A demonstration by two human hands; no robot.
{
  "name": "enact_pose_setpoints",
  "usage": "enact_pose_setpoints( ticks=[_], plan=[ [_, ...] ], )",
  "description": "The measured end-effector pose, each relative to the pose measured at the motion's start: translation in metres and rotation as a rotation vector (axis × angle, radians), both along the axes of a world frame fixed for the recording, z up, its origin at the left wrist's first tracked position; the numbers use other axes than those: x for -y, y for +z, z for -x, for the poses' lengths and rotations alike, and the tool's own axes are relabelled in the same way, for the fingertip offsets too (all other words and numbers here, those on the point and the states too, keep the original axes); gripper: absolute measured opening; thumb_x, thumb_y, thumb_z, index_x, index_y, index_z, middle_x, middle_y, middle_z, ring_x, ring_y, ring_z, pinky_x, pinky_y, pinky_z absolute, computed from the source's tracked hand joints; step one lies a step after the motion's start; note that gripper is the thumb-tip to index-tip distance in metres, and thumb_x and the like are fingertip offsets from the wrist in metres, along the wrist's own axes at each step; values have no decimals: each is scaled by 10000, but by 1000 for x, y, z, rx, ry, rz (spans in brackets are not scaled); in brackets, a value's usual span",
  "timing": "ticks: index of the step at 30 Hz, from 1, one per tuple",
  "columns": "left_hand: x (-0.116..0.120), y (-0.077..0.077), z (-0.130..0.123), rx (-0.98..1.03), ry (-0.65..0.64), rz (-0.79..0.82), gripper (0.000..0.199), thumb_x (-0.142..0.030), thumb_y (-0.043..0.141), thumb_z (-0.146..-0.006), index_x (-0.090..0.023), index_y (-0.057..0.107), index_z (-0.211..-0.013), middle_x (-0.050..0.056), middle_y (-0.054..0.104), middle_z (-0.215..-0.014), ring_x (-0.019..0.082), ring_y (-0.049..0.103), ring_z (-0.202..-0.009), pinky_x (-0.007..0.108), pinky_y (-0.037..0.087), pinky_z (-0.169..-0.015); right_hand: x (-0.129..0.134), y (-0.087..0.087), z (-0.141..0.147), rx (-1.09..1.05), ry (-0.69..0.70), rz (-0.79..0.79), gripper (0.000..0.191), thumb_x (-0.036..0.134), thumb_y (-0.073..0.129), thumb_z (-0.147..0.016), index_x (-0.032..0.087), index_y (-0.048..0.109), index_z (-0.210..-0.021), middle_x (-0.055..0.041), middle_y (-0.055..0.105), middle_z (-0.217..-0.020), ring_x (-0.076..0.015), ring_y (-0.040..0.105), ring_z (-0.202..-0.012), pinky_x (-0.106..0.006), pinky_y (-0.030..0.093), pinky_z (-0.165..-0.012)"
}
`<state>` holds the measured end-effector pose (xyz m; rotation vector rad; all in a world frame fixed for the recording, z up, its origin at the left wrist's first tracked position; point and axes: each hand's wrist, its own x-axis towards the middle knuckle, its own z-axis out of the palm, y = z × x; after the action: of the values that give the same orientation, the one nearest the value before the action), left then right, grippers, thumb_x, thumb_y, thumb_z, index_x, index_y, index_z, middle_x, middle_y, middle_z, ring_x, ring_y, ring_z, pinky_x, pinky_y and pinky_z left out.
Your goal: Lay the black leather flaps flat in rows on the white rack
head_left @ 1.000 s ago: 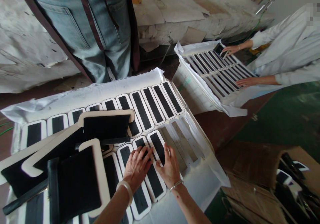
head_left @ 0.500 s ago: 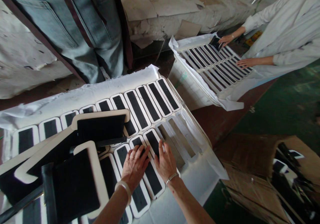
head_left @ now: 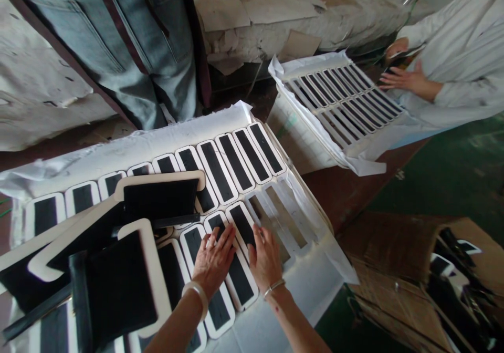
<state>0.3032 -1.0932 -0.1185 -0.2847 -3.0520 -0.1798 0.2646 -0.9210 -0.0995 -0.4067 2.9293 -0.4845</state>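
Two rows of flat black panels with white rounded borders lie on a white-covered slotted surface (head_left: pixel 275 300). My left hand (head_left: pixel 214 253) rests with fingers stretched across a panel (head_left: pixel 218 303) in the near row and the left edge of the end panel (head_left: pixel 241 279). Along that end panel's right edge lies my right hand (head_left: pixel 268 256), its fingers extended and touching the border. Neither hand is wrapped round anything. Larger black pieces with cream edges (head_left: pixel 118 284) are piled over the panels to the left of my hands.
Bare slots (head_left: pixel 281 211) show right of the end panel. A co-worker's hands (head_left: pixel 411 80) are near a second slotted frame (head_left: pixel 311 119) at the upper right. An open cardboard box (head_left: pixel 389 284) holds dark pieces at lower right. Another person's jeans (head_left: pixel 118 43) stand behind the table.
My right hand has shifted slightly to the right and down along the end panel's edge; my left hand barely moves. The co-worker's hands have lifted away from the far frame.
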Motion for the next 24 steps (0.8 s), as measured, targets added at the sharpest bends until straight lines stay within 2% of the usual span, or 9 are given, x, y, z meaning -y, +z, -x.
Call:
enact_pose_setpoints(
  ticks=[2, 6, 10, 14, 19, 24],
  plan=[
    [-1, 3, 1, 9, 17, -6, 454, -259, 491, -902, -211, 516, -1353, -13, 493, -1442, 321, 526, -1174, 469, 436, -909, -20, 0, -11, -10, -58, 76, 435, 172, 457, -894, 135, 446, -1327, -153, 526, -1195, -296, 502, -1103, -478, 488, -931],
    [-10, 8, 2, 5, 63, -17, 449, -271, 492, -908, -175, 518, -1345, 11, 513, -1426, 325, 513, -1203, 478, 416, -954, -49, 1, -30, 57, -127, 163, 223, 203, 460, -908, 168, 508, -1123, -113, 554, -1042, -266, 535, -986, -452, 522, -849],
    [-27, 6, -3, 6, 179, -81, 495, -349, 503, -909, -148, 495, -1361, 31, 475, -1457, 350, 437, -1288, 492, 371, -1022, -52, 0, -31, 98, -124, 184, 199, 173, 453, -894, 178, 500, -1087, -93, 555, -993, -252, 546, -948, -419, 518, -817],
    [-37, 3, -6, 65, 251, -118, 575, -371, 505, -910, -151, 403, -1431, 32, 393, -1514, 349, 336, -1369, 499, 314, -1092, -54, -4, -19, 149, -121, 184, 151, 134, 541, -837, 170, 519, -983, -54, 563, -882, -221, 565, -824, -361, 512, -736],
    [-39, 5, -8, 117, 264, -100, 626, -395, 480, -922, -174, 306, -1481, -2, 328, -1549, 325, 278, -1407, 481, 284, -1136, -61, -4, -3, 211, 11, 109, 215, 56, 660, -757, 178, 499, -828, -19, 553, -783, -211, 572, -753, -322, 483, -679],
    [-43, 5, -9, 135, 276, -65, 658, -387, 467, -920, -171, 245, -1500, -1, 270, -1572, 334, 222, -1435, 483, 277, -1149, -62, 1, 4, 209, 193, 16, 178, 96, 651, -817, 184, 497, -832, -32, 572, -806, -231, 595, -765, -326, 481, -678]
  ],
)
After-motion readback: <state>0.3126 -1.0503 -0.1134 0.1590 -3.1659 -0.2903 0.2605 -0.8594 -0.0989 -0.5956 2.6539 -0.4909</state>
